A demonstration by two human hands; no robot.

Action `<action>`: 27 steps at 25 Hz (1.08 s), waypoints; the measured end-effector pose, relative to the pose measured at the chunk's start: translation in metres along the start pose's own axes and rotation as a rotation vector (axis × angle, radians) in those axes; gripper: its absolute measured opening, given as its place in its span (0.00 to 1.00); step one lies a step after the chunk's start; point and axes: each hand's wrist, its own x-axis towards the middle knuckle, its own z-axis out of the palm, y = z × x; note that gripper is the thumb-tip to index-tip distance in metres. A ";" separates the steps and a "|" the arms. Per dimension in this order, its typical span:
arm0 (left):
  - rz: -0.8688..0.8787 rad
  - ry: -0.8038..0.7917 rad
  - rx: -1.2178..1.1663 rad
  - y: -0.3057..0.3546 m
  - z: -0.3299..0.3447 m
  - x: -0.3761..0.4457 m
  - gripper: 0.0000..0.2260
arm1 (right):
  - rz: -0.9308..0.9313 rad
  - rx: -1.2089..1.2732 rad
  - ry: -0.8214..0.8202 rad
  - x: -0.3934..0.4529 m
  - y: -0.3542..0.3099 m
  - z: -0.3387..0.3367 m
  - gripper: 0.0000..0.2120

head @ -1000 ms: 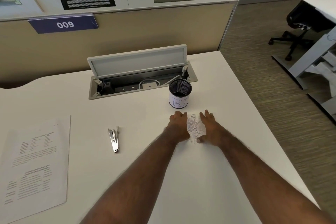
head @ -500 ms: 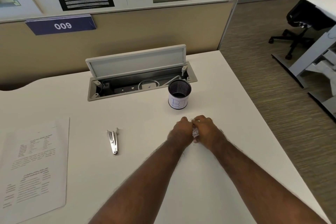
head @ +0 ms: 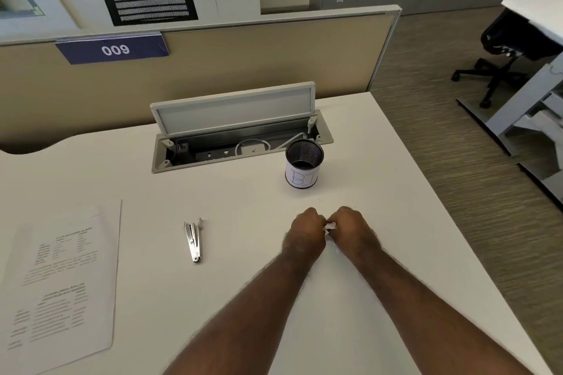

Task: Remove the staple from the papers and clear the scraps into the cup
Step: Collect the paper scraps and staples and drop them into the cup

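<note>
We see both hands meeting on the white table (head: 350, 313), knuckles up and fingers curled inward. The left hand (head: 306, 230) and the right hand (head: 353, 230) press together around a small wad of white paper scraps (head: 330, 227), only a sliver of which shows in the gap between them. We judge each hand to be closed around that wad, though how much either one holds by itself we cannot tell. A few tiny flecks lie on the table just beside the right wrist.

The cup (head: 304, 166), a black mesh cylinder with a white label bearing blue handwritten letters, stands upright on the table beyond the hands, near them but not touching. Its opening faces up, and we cannot make out what is inside.

To the left, well apart from the hands, the metal staple remover (head: 193, 240) lies flat on the table. Further left, near the table edge, the papers (head: 61, 277) lie flat with printed text facing up. Whether a staple is in them we cannot tell.

Behind the cup, the cable tray (head: 240, 146) is sunk in the table with its lid (head: 234, 109) propped open, and a white cable coils inside. A tan partition (head: 213, 70) carries a blue sign (head: 112, 49) reading 009. An office chair (head: 502, 61) stands on the floor at the far right.
</note>
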 end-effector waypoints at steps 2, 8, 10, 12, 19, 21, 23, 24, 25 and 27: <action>0.028 0.025 -0.005 0.002 -0.008 0.002 0.11 | -0.018 0.007 0.036 -0.001 -0.006 -0.010 0.06; 0.149 0.238 0.045 0.016 -0.079 0.028 0.10 | -0.096 0.091 0.223 0.019 -0.047 -0.073 0.05; 0.136 0.287 0.062 0.021 -0.105 0.044 0.11 | -0.118 0.050 0.259 0.036 -0.065 -0.092 0.06; 0.089 0.278 0.095 0.023 -0.127 0.059 0.10 | -0.101 0.010 0.276 0.058 -0.082 -0.102 0.07; 0.016 0.090 0.253 0.011 -0.146 0.086 0.12 | -0.021 -0.083 0.147 0.092 -0.111 -0.100 0.15; 0.034 0.084 0.284 0.010 -0.147 0.088 0.11 | -0.042 -0.093 0.116 0.095 -0.111 -0.104 0.16; 0.049 0.082 0.314 0.011 -0.148 0.089 0.12 | -0.069 -0.088 0.096 0.095 -0.110 -0.109 0.14; 0.059 0.079 0.334 0.012 -0.148 0.089 0.12 | -0.081 -0.084 0.096 0.096 -0.109 -0.110 0.13; 0.064 0.080 0.347 0.012 -0.149 0.090 0.12 | -0.092 -0.077 0.096 0.096 -0.107 -0.112 0.12; 0.071 0.089 0.368 0.013 -0.151 0.090 0.11 | -0.098 -0.060 0.090 0.094 -0.106 -0.112 0.12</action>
